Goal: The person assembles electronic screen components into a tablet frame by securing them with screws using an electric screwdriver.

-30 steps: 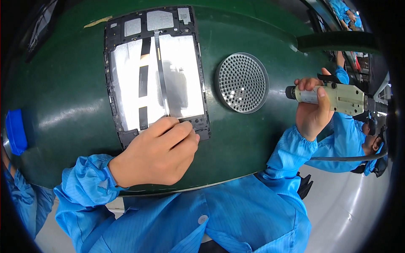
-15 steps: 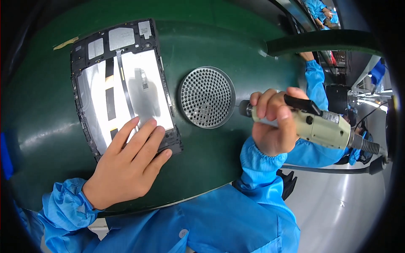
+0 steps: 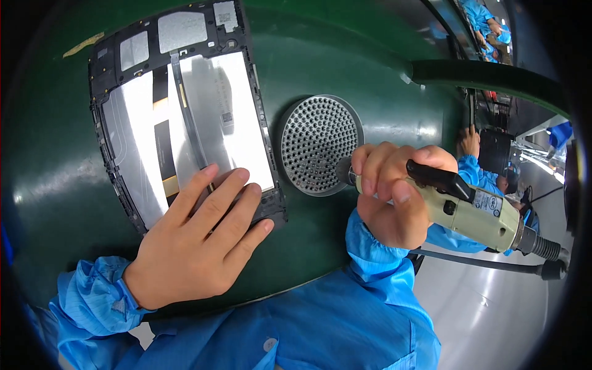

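Note:
My left hand (image 3: 200, 243) lies flat with fingers spread over the near end of a tablet chassis (image 3: 237, 102). The chassis has a black frame, silvery panels and a dark flex cable (image 3: 188, 117) running down its middle. My right hand (image 3: 401, 191) is wrapped round a pale green electric screwdriver (image 3: 475, 216) with a black lever. Its dark nose reaches the right rim of a round metal screw tray (image 3: 317, 139) full of small holes; the bit's tip is hidden from me. The tray stands just right of the chassis, and many of its holes look dark.
A green mat (image 3: 55, 203) covers the bench. A dark curved bar (image 3: 487, 77) crosses at the far right. Beyond it a co-worker's hand (image 3: 470, 142) shows beside dark equipment, and other people in blue sit farther off. The screwdriver's cord (image 3: 475, 262) runs at the right.
The screwdriver in my right hand has moved left relative to the tray, its nose now over the rim. My left hand stays on the chassis. The whole view has shifted slightly.

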`<state>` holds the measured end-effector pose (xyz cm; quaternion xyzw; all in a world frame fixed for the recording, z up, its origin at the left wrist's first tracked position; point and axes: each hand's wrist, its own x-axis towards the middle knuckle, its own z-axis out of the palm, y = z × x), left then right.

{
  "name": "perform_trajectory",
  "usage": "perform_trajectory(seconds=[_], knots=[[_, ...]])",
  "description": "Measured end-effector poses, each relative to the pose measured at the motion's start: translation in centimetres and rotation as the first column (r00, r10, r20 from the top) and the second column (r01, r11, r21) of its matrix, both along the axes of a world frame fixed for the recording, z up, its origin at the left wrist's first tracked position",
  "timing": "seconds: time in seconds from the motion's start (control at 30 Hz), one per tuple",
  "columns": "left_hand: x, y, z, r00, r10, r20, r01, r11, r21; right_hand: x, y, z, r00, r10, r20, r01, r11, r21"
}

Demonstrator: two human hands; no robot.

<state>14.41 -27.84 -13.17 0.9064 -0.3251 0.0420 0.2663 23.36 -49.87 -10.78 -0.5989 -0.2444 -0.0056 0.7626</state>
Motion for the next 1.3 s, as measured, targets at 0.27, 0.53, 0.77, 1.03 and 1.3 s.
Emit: perform_trajectory(seconds=[0.27,0.53,0.77,1.03,1.3], knots=[[-0.1,0.1,-0.1,1.0,0.012,-0.002,-0.012,1.0,0.0,0.0,0.5,-0.3,1.0,-0.004,0.009,0.004,1.0,-0.02],[-0.3,0.1,0.0,1.0,0.02,0.019,-0.02,1.0,0.003,0.0,0.5,-0.3,1.0,-0.001,0.023,0.001,1.0,-0.018],[-0.5,0.3,0.1,0.999,0.014,0.039,-0.014,1.0,-0.011,-0.5,0.7,-0.3,0.999,-0.032,0.03,0.034,0.998,-0.05],[-0.7,0.4,0.0,0.998,0.004,0.058,-0.004,1.0,0.007,-3.1,0.7,4.4,0.982,0.164,0.094,-0.151,0.981,-0.124],[-0.7,0.6,-0.1,0.999,0.02,0.029,-0.019,0.999,-0.036,-4.9,3.1,2.3,0.958,0.261,0.116,-0.233,0.95,-0.208]])
